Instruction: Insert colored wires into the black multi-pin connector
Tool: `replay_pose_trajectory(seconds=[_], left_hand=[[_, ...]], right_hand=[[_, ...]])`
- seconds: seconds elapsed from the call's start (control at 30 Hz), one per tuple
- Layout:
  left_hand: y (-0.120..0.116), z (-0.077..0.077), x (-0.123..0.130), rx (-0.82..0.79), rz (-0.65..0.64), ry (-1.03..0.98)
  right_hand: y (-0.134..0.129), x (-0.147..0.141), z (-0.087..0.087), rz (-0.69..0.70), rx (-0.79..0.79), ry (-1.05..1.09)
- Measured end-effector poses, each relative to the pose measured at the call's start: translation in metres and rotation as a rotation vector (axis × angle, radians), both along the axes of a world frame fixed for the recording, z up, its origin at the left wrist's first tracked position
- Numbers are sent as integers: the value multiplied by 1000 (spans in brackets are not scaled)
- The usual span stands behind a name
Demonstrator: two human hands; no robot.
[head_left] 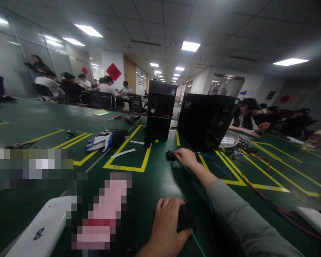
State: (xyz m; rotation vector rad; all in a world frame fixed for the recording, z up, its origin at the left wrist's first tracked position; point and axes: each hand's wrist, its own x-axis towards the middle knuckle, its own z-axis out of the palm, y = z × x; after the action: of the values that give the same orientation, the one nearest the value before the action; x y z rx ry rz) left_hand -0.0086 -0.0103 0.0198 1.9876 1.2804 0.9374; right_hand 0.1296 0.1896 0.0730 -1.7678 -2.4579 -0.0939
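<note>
My left hand (167,223) is wrapped round a black block-like part (186,217) low in the middle of the view, on or just over the green table (141,189). A green wire (197,242) runs from that part toward the bottom edge. Farther forward, my right hand (186,157) reaches out with its fingertips pinched on a small black part (170,155) at the table surface. Blue wires (204,155) lie just right of my right hand.
Two black computer cases (162,110) (207,119) stand ahead. Gloves (101,141) and screwdrivers (116,117) lie left; a white basket (229,139) and red and blue wires (270,205) are right. A white object marked 8 (39,230) is lower left. A person (246,119) sits across.
</note>
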Motion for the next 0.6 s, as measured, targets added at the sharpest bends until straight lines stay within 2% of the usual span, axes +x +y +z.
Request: replay_pose_trajectory(seconds=[0.3, 0.6], left_hand=[[1, -2, 0, 13, 7, 6], [1, 2, 0, -8, -3, 23]], right_hand=[[-3, -2, 3, -2, -16, -42], [-1, -12, 7, -18, -63, -97]])
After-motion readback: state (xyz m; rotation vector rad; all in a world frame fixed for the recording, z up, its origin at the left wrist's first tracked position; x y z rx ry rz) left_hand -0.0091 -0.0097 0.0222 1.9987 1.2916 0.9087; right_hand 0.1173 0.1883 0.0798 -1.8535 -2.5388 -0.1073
